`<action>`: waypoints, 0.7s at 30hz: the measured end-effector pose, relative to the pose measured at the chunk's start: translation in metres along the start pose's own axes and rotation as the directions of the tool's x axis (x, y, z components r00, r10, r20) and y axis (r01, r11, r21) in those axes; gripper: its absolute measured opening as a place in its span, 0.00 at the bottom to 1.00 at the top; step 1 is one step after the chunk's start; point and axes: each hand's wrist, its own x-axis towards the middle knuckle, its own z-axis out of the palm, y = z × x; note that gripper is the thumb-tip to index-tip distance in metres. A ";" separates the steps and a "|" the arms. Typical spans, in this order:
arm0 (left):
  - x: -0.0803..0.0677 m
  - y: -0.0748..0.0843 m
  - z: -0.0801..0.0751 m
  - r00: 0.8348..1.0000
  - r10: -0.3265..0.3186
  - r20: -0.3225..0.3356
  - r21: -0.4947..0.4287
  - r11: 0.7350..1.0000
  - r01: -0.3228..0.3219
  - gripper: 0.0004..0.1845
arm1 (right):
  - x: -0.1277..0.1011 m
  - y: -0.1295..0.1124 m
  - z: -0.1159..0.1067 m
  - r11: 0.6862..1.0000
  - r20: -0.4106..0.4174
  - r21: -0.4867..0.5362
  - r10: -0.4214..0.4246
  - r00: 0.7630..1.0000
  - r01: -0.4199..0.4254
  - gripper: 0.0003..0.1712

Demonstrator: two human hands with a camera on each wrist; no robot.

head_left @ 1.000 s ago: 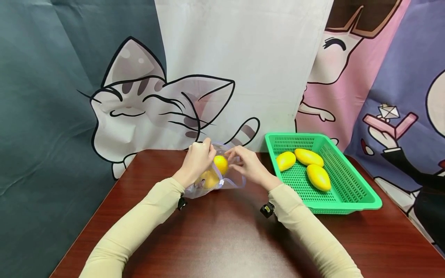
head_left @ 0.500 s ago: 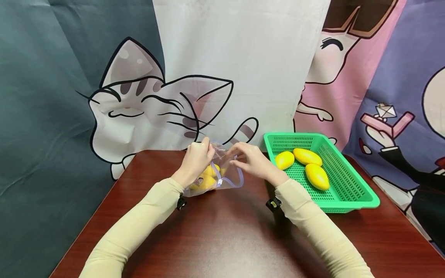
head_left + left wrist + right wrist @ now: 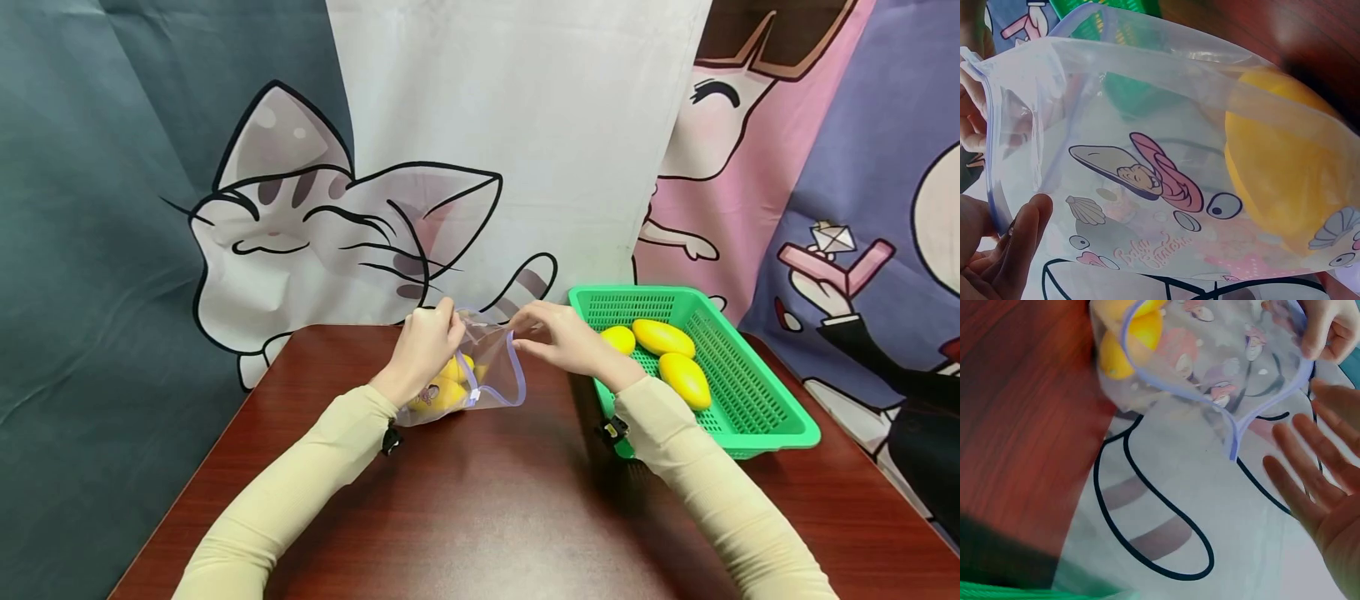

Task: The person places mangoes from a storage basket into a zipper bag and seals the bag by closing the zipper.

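- Clear plastic, printed with small cartoon shells and a figure: this is the zip bag (image 3: 480, 371), and it lies at the far middle of the dark red table (image 3: 480, 500), just beside the green basket (image 3: 750, 417).
- The left hand (image 3: 423, 346) pinches the top corner of the bag's mouth between curled fingers and thumb. In the left wrist view, fingertips (image 3: 1022, 237) sit on the pale violet zip strip.
- A second ago the right hand (image 3: 558, 337) was also at the mouth, and a yellow mango was sitting high in the opening. Now this mango is down inside the bag with the other yellow fruit (image 3: 442, 387), near the bottom.
- The right hand has let go of the bag. In the right wrist view its fingers (image 3: 1310, 462) are spread and straight, holding nothing, and they are apart from the zip edge. In the head view it has shifted to the right, toward the basket.
- In the basket three more mangoes (image 3: 663, 337) lie. The right hand is near the closest one but does not touch it.
- My judgement: one fruit has just gone in, the bag mouth stays open under the left hand only, and the free hand is placed well for the fruit that is left in the basket.
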 end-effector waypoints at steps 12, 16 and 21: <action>0.001 0.000 0.001 1.000 0.010 0.004 -0.011 1.000 -0.010 0.10 | -0.007 0.016 -0.030 0.996 0.044 0.019 0.091 0.995 -0.092 0.14; 0.001 -0.001 0.001 1.000 0.017 -0.006 -0.010 1.000 -0.017 0.11 | -0.013 0.028 -0.038 0.994 0.055 -0.046 0.103 0.993 -0.100 0.13; 0.001 -0.001 0.004 0.999 0.038 -0.008 -0.014 0.999 -0.038 0.11 | -0.021 0.044 -0.050 0.980 0.080 -0.152 0.141 0.987 -0.127 0.11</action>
